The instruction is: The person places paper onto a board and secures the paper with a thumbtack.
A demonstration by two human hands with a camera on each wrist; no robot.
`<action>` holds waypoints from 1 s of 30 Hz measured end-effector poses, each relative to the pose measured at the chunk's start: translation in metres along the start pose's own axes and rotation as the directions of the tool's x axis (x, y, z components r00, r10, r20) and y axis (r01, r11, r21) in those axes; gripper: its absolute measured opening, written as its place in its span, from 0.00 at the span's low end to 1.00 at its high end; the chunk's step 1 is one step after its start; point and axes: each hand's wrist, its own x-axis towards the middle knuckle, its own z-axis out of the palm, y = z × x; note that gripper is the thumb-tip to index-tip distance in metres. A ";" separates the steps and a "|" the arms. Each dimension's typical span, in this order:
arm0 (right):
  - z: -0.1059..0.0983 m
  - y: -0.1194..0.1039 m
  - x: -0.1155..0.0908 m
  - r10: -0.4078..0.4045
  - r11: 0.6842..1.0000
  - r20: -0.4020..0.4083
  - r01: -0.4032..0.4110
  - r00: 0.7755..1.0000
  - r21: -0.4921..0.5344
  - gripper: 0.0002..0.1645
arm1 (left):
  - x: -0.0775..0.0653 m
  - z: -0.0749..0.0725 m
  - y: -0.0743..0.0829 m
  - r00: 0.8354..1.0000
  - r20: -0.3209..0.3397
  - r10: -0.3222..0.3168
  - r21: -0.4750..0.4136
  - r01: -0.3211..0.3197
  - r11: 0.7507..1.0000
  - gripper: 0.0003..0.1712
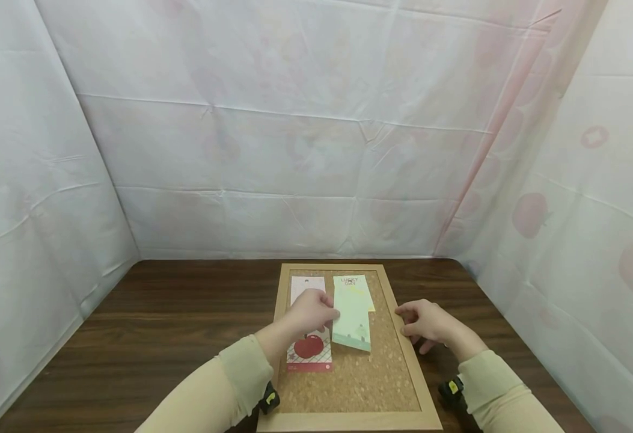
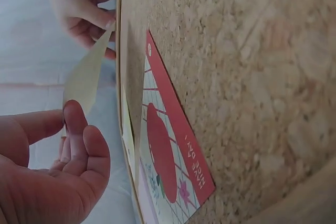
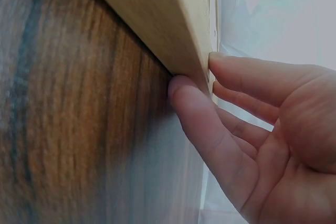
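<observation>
My left hand [image 1: 309, 313] is over the corkboard [image 1: 359, 385], pinching the left edge of a pale green paper sheet [image 1: 351, 322] between thumb and fingertips. In the left wrist view that sheet [image 2: 86, 80] stands tilted up off the cork. Part of a pale yellow paper [image 1: 371, 297] shows behind its right side. Under my left hand lies a card with a red apple [image 1: 308, 347], partly hidden by the hand. At the board's right side, my right hand [image 1: 427, 322] holds the wooden frame [image 3: 163, 19] by its edge, thumb and fingertips against it.
The corkboard lies flat on a dark wood table [image 1: 186, 337]. A pale sheet with faint fruit prints [image 1: 294, 150] hangs behind the table and along both sides. Each wrist bears a small black device [image 1: 450, 388].
</observation>
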 end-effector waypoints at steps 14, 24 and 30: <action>-0.002 0.002 0.000 -0.003 1.000 0.017 0.003 1.000 0.007 0.32 | 0.005 0.016 -0.001 0.997 0.073 0.032 0.260 -0.050 0.964 0.19; -0.001 0.002 0.000 -0.002 1.000 0.009 0.002 1.000 0.011 0.32 | -0.001 0.026 -0.001 0.991 0.135 0.019 0.374 -0.069 0.925 0.09; -0.001 0.002 0.000 -0.001 1.000 0.005 0.000 1.000 0.011 0.32 | 0.001 0.035 0.000 0.988 0.151 0.014 0.455 -0.082 0.887 0.19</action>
